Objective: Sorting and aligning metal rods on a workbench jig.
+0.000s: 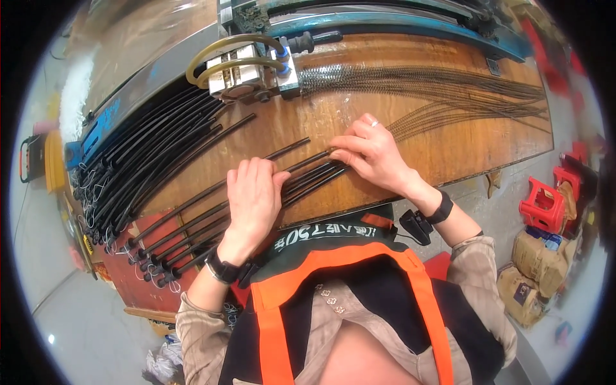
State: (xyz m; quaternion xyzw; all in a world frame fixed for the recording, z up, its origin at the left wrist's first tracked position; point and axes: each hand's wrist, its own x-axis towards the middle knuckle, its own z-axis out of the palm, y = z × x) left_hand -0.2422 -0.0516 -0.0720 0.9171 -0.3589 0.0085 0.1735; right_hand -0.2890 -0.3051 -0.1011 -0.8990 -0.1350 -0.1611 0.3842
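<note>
My left hand lies over several slim black tubes, its fingers pressed together and closed on them. The black tubes slant from capped lower-left ends with thin wire loops up toward my right hand. At the upper end of one tube, my right hand is closed in a pinch between thumb and forefinger. Its fingertips partly hide that tube end. Long thin coil springs fan out rightward from beside my right hand. Whether one spring enters the pinched tube cannot be made out. Another tube lies just above the left fingers.
A metal clamp block with yellowish hoses stands on the wooden table. Behind it runs a blue rail. More coil springs extend right from the block. Bundled black tubes lie left. Red stools stand at right.
</note>
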